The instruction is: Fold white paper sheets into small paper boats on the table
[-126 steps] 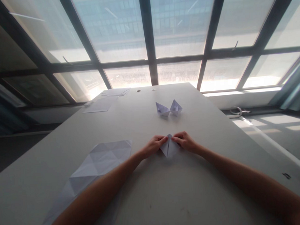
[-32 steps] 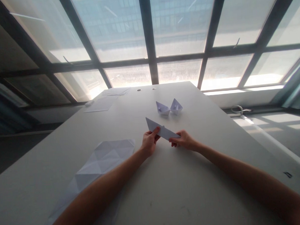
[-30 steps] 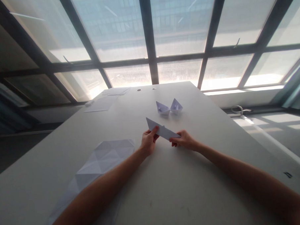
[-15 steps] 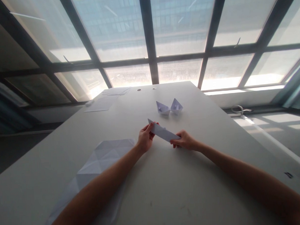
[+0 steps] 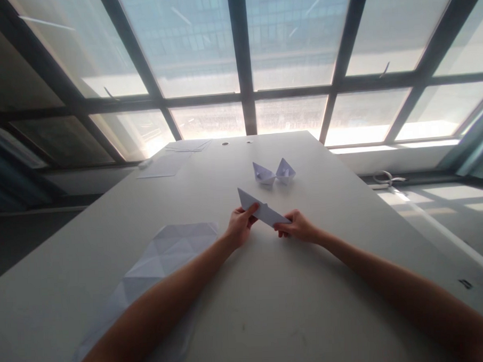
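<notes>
Between my hands a folded white paper boat [image 5: 269,215] is held above the table, slanting down to the right. My left hand [image 5: 242,223] grips it near its middle, thumb on the near face and fingers behind. At the lower right end, my right hand [image 5: 296,226] pinches the paper between thumb and fingers. Beyond my hands, two finished paper boats stand side by side: the left boat [image 5: 264,174] and the right boat [image 5: 285,170]. Partly under my left forearm lies a creased, unfolded paper sheet [image 5: 164,251].
The white table [image 5: 247,319] stretches toward large windows. At its far left lie flat paper sheets [image 5: 158,166]. Past the right edge, a coiled cable [image 5: 383,178] rests near the sill, and a small dark mark [image 5: 465,284] shows at the lower right.
My left hand has slid from the boat's upper left tip toward its middle, baring that pointed end. My right hand keeps its pinch, and the standing boats have not moved.
</notes>
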Action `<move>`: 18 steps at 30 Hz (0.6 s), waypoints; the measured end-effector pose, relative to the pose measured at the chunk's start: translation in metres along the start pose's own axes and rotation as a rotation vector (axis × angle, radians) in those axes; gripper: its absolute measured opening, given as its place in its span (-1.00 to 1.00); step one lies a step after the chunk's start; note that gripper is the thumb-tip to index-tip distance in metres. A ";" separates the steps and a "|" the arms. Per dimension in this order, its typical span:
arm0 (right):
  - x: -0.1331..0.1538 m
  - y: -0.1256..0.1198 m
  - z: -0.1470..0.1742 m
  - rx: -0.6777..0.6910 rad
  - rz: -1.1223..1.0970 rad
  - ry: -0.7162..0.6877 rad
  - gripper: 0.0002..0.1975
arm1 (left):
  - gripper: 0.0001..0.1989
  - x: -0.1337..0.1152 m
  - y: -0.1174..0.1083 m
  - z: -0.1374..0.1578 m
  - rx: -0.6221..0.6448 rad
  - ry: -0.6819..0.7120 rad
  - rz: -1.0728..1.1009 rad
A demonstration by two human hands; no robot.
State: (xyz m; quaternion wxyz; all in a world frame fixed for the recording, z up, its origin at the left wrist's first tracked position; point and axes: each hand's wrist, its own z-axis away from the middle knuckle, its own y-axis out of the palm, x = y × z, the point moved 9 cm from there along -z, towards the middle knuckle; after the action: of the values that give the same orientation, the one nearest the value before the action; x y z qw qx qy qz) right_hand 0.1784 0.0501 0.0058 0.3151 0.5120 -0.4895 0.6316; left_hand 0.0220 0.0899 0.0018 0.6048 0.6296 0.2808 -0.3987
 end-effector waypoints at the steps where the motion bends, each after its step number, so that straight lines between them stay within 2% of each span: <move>1: -0.001 0.001 -0.001 0.006 -0.004 0.004 -0.71 | -0.69 -0.004 -0.002 -0.002 -0.012 0.017 0.021; 4: 0.001 0.000 -0.002 0.001 -0.018 -0.017 -0.70 | -0.71 -0.011 -0.008 -0.005 -0.048 0.056 0.081; 8: 0.004 -0.010 -0.001 -0.078 -0.066 -0.028 -0.61 | -0.74 -0.014 -0.015 -0.008 -0.085 0.091 0.113; 18: -0.001 -0.033 0.001 -0.266 -0.196 -0.075 -0.46 | -0.67 -0.011 -0.017 -0.005 -0.134 0.082 0.042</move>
State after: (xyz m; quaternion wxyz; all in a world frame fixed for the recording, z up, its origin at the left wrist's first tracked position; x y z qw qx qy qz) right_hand 0.2093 0.0597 0.0143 0.4216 0.5342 -0.5282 0.5078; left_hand 0.0023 0.0987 0.0018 0.6419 0.6093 0.3181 -0.3399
